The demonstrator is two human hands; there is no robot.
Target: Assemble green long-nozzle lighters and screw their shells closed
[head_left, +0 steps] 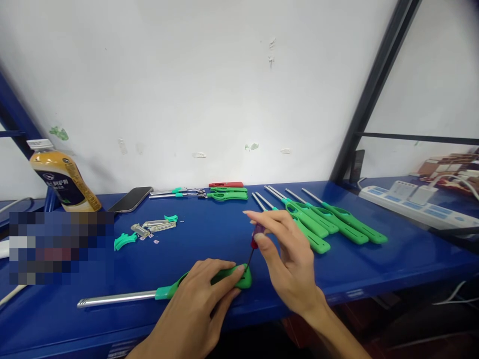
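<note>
A green lighter (243, 283) with a long metal tube lies near the front edge of the blue table (209, 237), its tube pointing left. My left hand (204, 294) is closed over its green handle and hides much of it. My right hand (290, 254) grips a small screwdriver (255, 239) with a dark red handle between thumb and fingers. The screwdriver's thin shaft slants down to the right end of the handle, with its tip at a slot or hole there. Several green lighters (348, 229) lie side by side to the right, behind my right hand.
Clear plastic parts (159, 226) and teal pieces (125, 241) lie at the left. Behind are a phone (130, 199), a juice bottle (63, 177), metal tubes (164, 195), green shells (226, 194) and a red shell (226, 185). A power strip (415, 202) stands far right.
</note>
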